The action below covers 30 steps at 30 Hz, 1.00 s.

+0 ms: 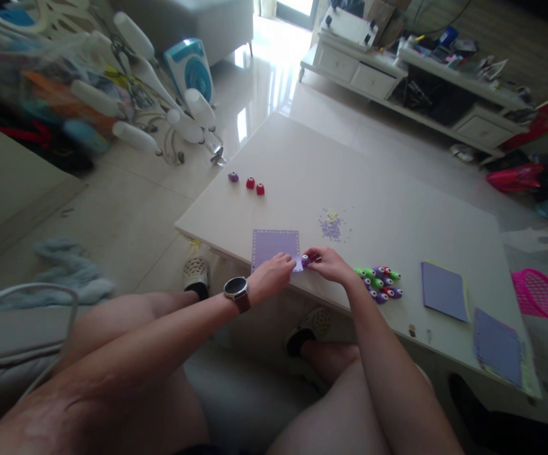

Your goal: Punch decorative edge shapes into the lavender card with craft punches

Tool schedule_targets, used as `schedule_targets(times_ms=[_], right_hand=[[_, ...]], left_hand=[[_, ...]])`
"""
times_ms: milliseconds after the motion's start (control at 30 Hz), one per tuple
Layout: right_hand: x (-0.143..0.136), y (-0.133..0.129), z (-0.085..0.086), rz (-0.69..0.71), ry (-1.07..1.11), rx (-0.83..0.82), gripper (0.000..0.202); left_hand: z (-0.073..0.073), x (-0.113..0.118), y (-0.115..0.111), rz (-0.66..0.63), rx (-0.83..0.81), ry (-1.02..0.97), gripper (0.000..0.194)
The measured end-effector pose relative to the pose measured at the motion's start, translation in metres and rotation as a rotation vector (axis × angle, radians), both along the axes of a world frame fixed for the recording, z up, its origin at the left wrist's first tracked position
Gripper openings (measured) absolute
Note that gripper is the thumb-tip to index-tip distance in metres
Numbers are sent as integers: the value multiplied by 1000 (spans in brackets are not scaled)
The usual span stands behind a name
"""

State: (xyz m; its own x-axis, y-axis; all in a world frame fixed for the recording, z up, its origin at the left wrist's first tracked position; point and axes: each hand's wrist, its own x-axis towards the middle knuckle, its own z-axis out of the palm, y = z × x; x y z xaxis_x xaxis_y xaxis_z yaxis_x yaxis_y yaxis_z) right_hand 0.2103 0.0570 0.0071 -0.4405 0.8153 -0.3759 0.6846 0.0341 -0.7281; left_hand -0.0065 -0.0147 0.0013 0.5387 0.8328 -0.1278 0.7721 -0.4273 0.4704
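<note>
A sheet of purple paper (274,245) with small punched holes along its edges lies at the table's near edge. My left hand (276,275), wearing a watch on its wrist, is closed on the sheet's lower right part, fingers together. In my right hand (329,263) is a small purple craft punch (305,260) with a white button on top, set at the sheet's right edge. My right thumb and fingers are closed around it. Whether the paper sits inside its slot is too small to tell.
Beyond my right hand lies purple and yellow confetti (331,225). Several coloured punches (378,284) cluster by my right forearm; a purple punch (232,177) and two red ones (255,185) stand far left. Paper stacks (444,292) and a pink basket (540,295) are right.
</note>
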Motion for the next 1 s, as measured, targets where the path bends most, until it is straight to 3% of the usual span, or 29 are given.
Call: schedule_targets(times_ms=[500, 1000], right_hand=[[0, -1, -5, 9, 4, 13, 19], [-10, -5, -10, 16, -22, 136, 20]], left_hand=[[4, 0, 0, -15, -15, 20, 20], [8, -1, -1, -81, 3, 28, 21]])
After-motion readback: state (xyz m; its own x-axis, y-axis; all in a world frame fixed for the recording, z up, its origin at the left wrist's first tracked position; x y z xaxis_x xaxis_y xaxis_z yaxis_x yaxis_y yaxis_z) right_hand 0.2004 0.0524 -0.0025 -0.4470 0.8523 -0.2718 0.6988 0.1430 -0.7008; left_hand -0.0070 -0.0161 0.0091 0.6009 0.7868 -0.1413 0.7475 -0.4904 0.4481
